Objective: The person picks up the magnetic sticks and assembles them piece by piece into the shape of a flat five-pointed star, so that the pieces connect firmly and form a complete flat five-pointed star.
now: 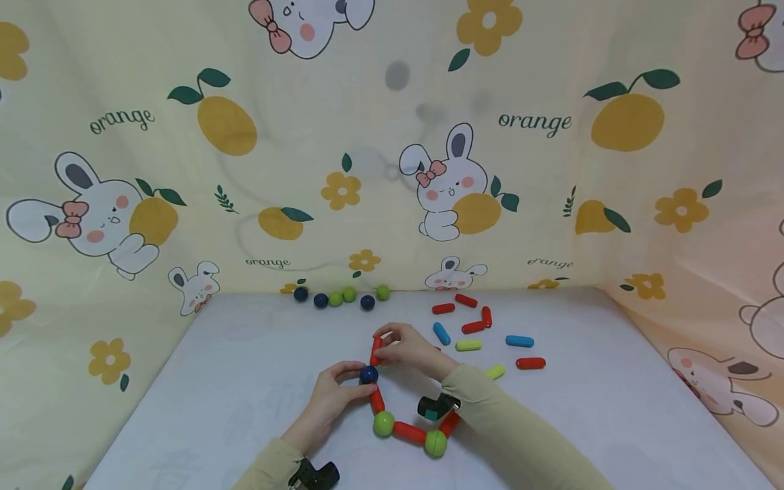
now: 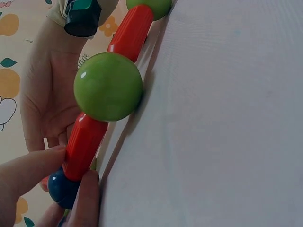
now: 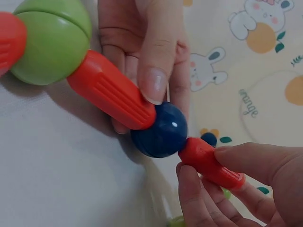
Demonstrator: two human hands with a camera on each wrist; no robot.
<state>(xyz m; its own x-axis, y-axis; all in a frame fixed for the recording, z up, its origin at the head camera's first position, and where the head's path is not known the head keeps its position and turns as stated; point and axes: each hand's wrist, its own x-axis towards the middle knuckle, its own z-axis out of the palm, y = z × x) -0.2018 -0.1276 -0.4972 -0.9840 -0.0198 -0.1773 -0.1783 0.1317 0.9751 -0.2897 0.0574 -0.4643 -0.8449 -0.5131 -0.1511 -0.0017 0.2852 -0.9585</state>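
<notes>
My left hand (image 1: 333, 398) holds a dark blue ball (image 1: 369, 374) at the end of a chain, its thumb on the red rod (image 3: 113, 90) joined to that ball. From there the chain runs through a green ball (image 1: 384, 424), a second red rod (image 1: 409, 433), another green ball (image 1: 435, 444) and a further red rod (image 1: 450, 423), partly hidden by my right arm. Between thumb and fingers my right hand (image 1: 412, 348) pinches a separate short red rod (image 3: 213, 163). One end of this rod is right at the blue ball's surface, opposite the chain.
Along the back edge of the white table (image 1: 245, 381) lie several loose balls, green (image 1: 349, 294) and dark blue (image 1: 367, 302). Several rods lie scattered at the right: red (image 1: 530, 363), blue (image 1: 519, 341) and yellow-green (image 1: 468, 346). A printed curtain (image 1: 380, 224) closes off the back.
</notes>
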